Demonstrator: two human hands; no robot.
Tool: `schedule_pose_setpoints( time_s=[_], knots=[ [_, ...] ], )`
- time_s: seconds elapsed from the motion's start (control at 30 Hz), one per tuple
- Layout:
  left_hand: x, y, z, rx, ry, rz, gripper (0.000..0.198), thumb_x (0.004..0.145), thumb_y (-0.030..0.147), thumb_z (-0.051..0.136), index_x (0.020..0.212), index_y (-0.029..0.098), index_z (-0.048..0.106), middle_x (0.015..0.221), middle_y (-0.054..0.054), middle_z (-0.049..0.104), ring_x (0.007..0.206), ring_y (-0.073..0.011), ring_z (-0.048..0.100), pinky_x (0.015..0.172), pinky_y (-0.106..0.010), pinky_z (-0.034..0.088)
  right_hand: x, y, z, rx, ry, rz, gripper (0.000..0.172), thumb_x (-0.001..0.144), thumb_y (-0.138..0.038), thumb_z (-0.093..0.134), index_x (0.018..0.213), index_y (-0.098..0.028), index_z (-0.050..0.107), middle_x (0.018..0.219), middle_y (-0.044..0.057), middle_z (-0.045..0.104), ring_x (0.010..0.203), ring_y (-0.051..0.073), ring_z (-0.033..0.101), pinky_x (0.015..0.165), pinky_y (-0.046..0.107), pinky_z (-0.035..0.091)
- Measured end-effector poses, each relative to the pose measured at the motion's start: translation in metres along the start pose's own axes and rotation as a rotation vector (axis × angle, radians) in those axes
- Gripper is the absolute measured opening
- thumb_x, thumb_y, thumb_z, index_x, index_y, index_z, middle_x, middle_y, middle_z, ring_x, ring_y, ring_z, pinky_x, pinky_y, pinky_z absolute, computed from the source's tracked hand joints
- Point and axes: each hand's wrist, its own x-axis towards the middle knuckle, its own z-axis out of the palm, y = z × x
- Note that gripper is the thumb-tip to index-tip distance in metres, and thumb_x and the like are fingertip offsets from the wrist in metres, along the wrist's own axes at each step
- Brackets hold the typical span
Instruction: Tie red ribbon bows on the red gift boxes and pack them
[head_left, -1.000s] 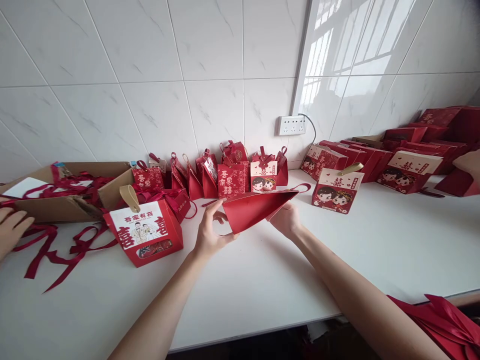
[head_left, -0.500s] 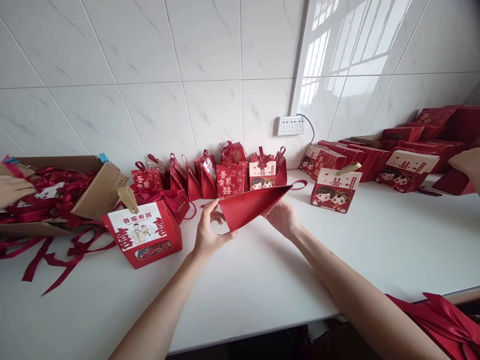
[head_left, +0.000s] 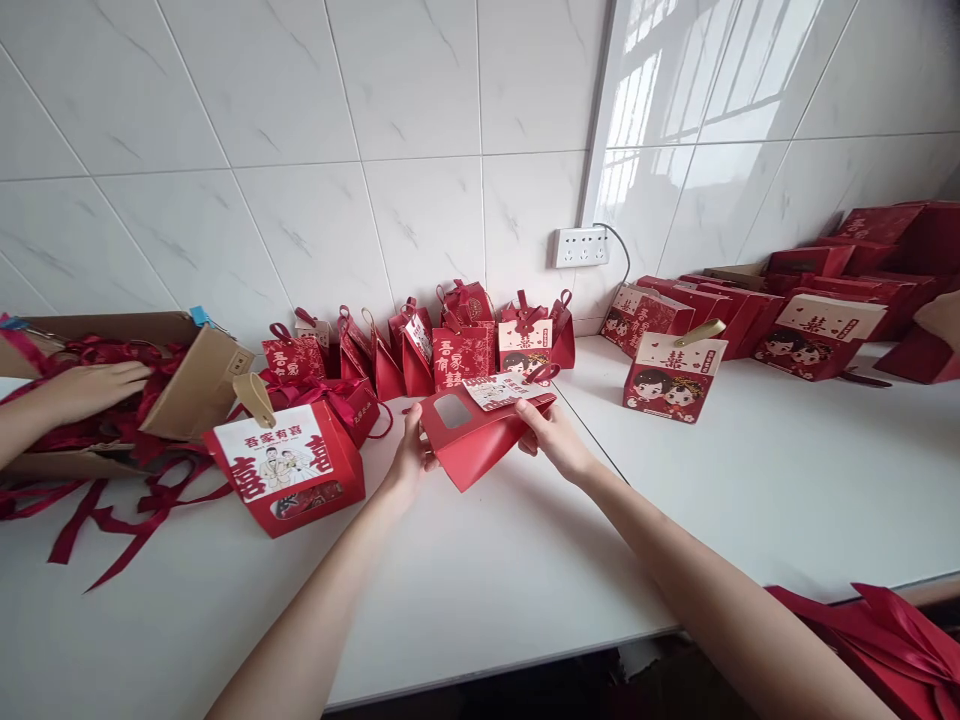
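Between my two hands, just over the white table, is a red wedge-shaped gift box [head_left: 480, 445] with a small clear window and a white printed panel. Its ribbon loop points away to the right. My left hand [head_left: 409, 455] is closed on the box's left end, and my right hand [head_left: 553, 440] grips the right end with the thumb on top. Left of my hands stands another red gift box [head_left: 300, 465] with a tan handle and a window. A cartoon-couple gift box [head_left: 671, 378] stands to the right.
Along the tiled wall stands a row of small red boxes [head_left: 390, 365]. A cardboard carton [head_left: 199, 385] of red ribbons is at left, with another person's hand [head_left: 105, 390] in it. Red boxes [head_left: 862, 265] pile up at right, beside another hand [head_left: 937, 320]. A socket strip [head_left: 581, 248] is on the wall.
The box in my hands has turned, so its window and printed panel now show. My right thumb has come onto its top. The other person's hand at left has reached further into the carton.
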Motion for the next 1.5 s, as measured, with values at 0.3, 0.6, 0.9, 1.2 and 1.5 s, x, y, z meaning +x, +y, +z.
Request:
schedule_pose_setpoints(
  time_s=[0.3, 0.6, 0.9, 1.2, 1.5],
  knots=[
    [-0.007, 0.009, 0.005, -0.127, -0.221, -0.117, 0.048, 0.067, 0.065, 0.066, 0.075, 0.018, 0.059, 0.055, 0.001, 0.062, 0.042, -0.0112, 0.052, 0.057, -0.029, 0.050, 0.011, -0.004, -0.011, 0.469, 0.228, 0.182, 0.043, 0.076, -0.058, 0.060, 0.061, -0.023, 0.042, 0.042, -0.007, 0.037, 0.037, 0.009, 0.034, 0.040, 0.024, 0.033],
    [-0.021, 0.012, 0.013, -0.078, -0.537, -0.196, 0.056, 0.044, 0.059, 0.085, 0.076, 0.016, 0.068, 0.077, -0.008, 0.071, 0.064, -0.0226, 0.068, 0.079, -0.045, 0.052, 0.013, 0.005, -0.018, 0.632, 0.090, 0.376, 0.029, 0.071, -0.050, 0.056, 0.073, -0.021, 0.056, 0.059, 0.001, 0.063, 0.060, 0.023, 0.063, 0.054, 0.032, 0.048],
    [-0.019, 0.014, 0.011, -0.012, -0.620, -0.115, 0.038, 0.049, 0.032, 0.089, 0.070, 0.017, 0.061, 0.091, -0.009, 0.072, 0.088, -0.0282, 0.068, 0.077, -0.042, 0.054, 0.009, -0.021, -0.020, 0.440, 0.185, 0.209, 0.027, 0.073, -0.047, 0.060, 0.077, -0.020, 0.058, 0.067, 0.001, 0.066, 0.060, 0.019, 0.061, 0.058, 0.030, 0.049],
    [-0.023, 0.019, 0.017, -0.122, -0.611, -0.091, 0.037, 0.061, 0.043, 0.075, 0.089, 0.019, 0.073, 0.105, -0.012, 0.072, 0.102, -0.0365, 0.065, 0.093, -0.056, 0.047, -0.048, -0.071, -0.004, -0.071, 0.266, -0.272, 0.035, 0.074, -0.051, 0.067, 0.067, -0.022, 0.049, 0.068, -0.002, 0.057, 0.059, 0.014, 0.050, 0.056, 0.026, 0.043],
    [-0.001, 0.000, 0.002, -0.121, -0.323, -0.003, 0.032, 0.061, 0.048, 0.070, 0.068, 0.020, 0.059, 0.086, -0.010, 0.072, 0.079, -0.0282, 0.067, 0.065, -0.042, 0.054, -0.112, -0.088, -0.007, -0.234, 0.220, -0.206, 0.043, 0.073, -0.061, 0.065, 0.071, -0.021, 0.052, 0.066, 0.000, 0.056, 0.061, 0.016, 0.051, 0.055, 0.027, 0.041]
  ],
)
